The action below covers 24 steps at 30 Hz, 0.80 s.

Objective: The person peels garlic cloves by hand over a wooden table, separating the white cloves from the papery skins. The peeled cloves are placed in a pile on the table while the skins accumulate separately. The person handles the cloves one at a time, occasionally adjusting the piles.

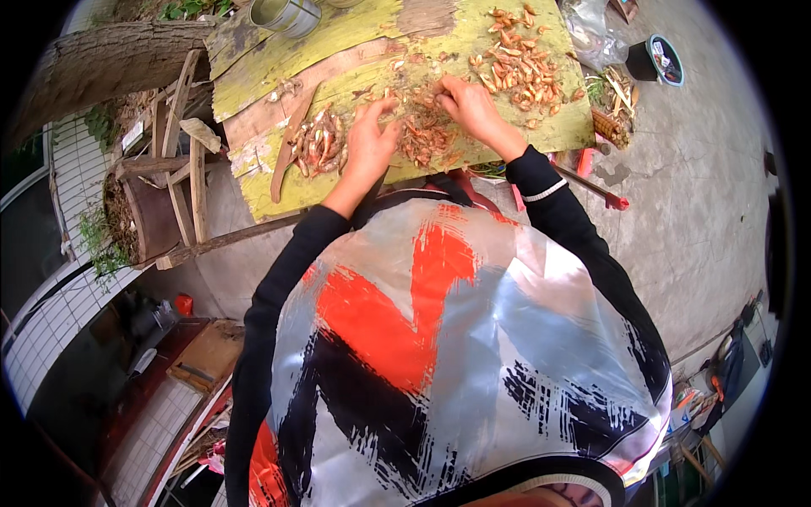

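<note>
My left hand (372, 138) hovers over a yellow-painted wooden board (266, 82), its thumb and index finger apart with nothing visible between them. Just left of it lies a heap of pale and reddish cleaned bulbs (320, 142), probably shallots. My right hand (472, 109) is curled above the board, thumb close to the fingers; whether a bulb is pinched there is hidden. Between the hands, and partly under the right one, spreads a pile of dry brown skins and roots (426, 136). Orange-brown unpeeled bulbs (523, 70) are scattered to the right of my right hand.
A loose wooden strip (293, 142) lies left of the cleaned bulbs. At the far left edge stands a metal can (286, 16). Beyond the board's right edge are a clear plastic bag (589, 35) and a dark bucket (656, 60). A tree trunk (120, 60) leans at upper left.
</note>
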Available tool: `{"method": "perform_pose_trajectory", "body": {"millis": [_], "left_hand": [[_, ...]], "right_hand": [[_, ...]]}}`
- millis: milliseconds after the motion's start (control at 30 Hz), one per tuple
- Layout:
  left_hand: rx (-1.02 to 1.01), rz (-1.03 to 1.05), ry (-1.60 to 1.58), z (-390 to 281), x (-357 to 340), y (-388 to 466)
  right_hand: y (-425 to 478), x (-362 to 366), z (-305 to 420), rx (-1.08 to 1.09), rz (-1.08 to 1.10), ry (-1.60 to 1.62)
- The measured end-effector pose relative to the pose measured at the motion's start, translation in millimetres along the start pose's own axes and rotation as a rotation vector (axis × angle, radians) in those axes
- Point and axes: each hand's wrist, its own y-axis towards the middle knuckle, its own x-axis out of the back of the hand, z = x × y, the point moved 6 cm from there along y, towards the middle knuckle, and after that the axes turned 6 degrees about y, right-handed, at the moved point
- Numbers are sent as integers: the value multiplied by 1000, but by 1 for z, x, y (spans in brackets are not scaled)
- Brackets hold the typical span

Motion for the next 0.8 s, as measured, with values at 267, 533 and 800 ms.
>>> {"method": "perform_pose_trajectory", "body": {"millis": [267,533,800], "left_hand": [[146,303,-178,-2,-42,21],[386,235,-579,15,-38,25],[347,259,-575,12,-29,23]], "right_hand": [[-12,4,33,23,28,288],[-19,-4,3,-77,-80,253],[-17,-15,24,-173,-68,563]]}}
